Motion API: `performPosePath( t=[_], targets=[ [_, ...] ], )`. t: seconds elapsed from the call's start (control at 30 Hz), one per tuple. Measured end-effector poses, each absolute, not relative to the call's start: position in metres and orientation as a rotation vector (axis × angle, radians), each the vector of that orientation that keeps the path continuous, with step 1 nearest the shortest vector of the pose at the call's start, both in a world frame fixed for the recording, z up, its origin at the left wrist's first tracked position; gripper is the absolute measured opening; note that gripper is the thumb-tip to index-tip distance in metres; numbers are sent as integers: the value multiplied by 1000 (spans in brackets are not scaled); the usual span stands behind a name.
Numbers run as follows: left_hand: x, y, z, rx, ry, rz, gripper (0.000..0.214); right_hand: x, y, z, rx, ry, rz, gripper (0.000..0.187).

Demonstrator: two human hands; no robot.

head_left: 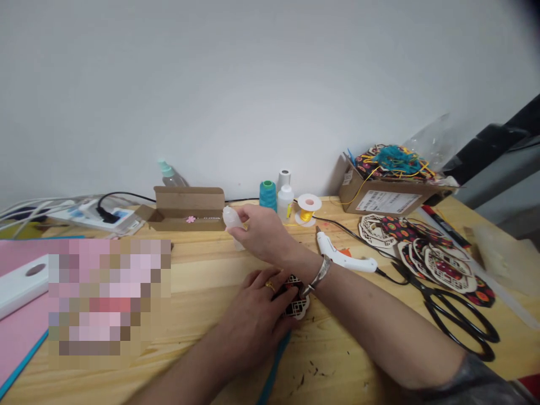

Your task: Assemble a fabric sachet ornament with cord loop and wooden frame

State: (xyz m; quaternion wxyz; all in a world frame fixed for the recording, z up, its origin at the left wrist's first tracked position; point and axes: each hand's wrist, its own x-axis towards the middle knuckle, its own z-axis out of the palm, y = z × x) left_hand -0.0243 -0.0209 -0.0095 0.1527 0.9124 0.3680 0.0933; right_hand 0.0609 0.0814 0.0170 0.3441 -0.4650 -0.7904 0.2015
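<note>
My right hand (265,236) reaches across above my left, its thumb and fingers closed around a small translucent white squeeze bottle (233,219) near the open cardboard box. My left hand (259,309) holds down a dark, flower-edged lattice ornament (300,306) on the table; its fingers cover much of the piece. A teal tassel (274,365) trails toward me from beneath that hand. Just to the right of my right wrist lies a white hot glue gun (348,260) with a black cord.
Teal thread (268,197), a white bottle (286,203) and a yellow cord spool (309,209) stand near the wall. Black scissors (451,315) and several lattice pieces (449,267) lie right, before a full carton (379,199). An open cardboard box (189,199) sits back left.
</note>
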Motion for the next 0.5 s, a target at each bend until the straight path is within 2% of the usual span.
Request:
performPosePath(
  t=[0.27,0.5],
  targets=[
    [-26,-22,-10,2628,1062,278,36,71,93,26,-1252,-2033,165,12],
    [-24,-22,-8,2626,1029,300,34,72,99,8,-1345,-2040,156,15]
  ],
)
